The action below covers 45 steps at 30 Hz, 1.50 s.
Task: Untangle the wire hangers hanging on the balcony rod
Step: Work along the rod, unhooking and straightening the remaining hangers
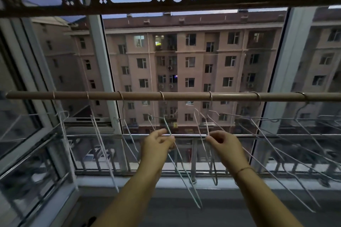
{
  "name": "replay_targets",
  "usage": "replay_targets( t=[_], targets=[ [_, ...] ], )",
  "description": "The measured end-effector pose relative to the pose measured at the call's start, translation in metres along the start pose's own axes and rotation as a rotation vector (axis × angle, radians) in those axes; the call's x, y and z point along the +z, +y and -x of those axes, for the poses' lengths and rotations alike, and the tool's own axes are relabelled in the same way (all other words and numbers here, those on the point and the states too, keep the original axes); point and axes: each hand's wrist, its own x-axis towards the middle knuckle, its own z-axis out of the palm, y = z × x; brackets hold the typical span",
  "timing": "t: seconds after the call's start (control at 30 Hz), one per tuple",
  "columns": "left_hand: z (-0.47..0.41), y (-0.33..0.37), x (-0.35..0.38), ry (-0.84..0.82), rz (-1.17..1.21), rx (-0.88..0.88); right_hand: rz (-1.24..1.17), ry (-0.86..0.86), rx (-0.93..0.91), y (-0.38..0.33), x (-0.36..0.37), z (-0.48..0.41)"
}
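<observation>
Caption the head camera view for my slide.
Left hand and right hand each pinch wire hangers on the balcony rod, apartment block outside.

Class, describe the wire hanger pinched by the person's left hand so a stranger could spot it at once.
Find the brown rod crossing the window; pale wire hangers hang along it. The hanger wanted is near the middle, the only one pinched by the left hand; the right hand pinches its neighbour.

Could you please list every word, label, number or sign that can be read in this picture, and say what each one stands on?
No text can be read here.
On the building opposite: the coloured patches at street level may be signs, but they are too small and blurred to read.
On the rod and the wire hangers: no lettering visible.
</observation>
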Motion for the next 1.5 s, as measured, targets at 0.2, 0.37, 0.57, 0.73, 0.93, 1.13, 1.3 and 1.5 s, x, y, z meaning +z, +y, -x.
replay_targets(
  t=[0.2, 0.37, 0.57, 0.73, 0.93, 1.13, 1.3, 1.5],
  targets=[
    [-0.001, 0.002, 0.010, -0.019, 0.006, 0.005, 0.050, -0.040, -0.060, -0.011, 0.004, -0.003],
    [-0.002, 0.003, 0.012, -0.053, 0.005, 0.014, 0.105, -0.097, -0.071, -0.016, 0.010, -0.008],
    [-0.001, 0.003, 0.010, -0.057, -0.010, 0.018, 0.078, -0.094, -0.062, -0.014, 0.010, -0.008],
    [0.001, 0.006, 0.005, -0.062, -0.018, 0.024, 0.082, -0.046, -0.062, -0.012, 0.011, -0.008],
    [-0.001, 0.006, -0.002, -0.079, -0.017, 0.029, 0.061, -0.004, -0.040, -0.013, 0.007, -0.005],
    [-0.005, 0.002, -0.007, -0.052, -0.055, 0.061, 0.050, 0.000, -0.024, -0.014, 0.011, -0.001],
    [0.000, 0.008, -0.004, 0.096, -0.139, 0.241, 0.060, 0.093, -0.059, -0.014, -0.003, 0.008],
    [0.024, 0.029, 0.033, -0.048, -0.110, 0.427, 0.061, 0.319, -0.133, -0.013, -0.062, 0.015]
  ],
)
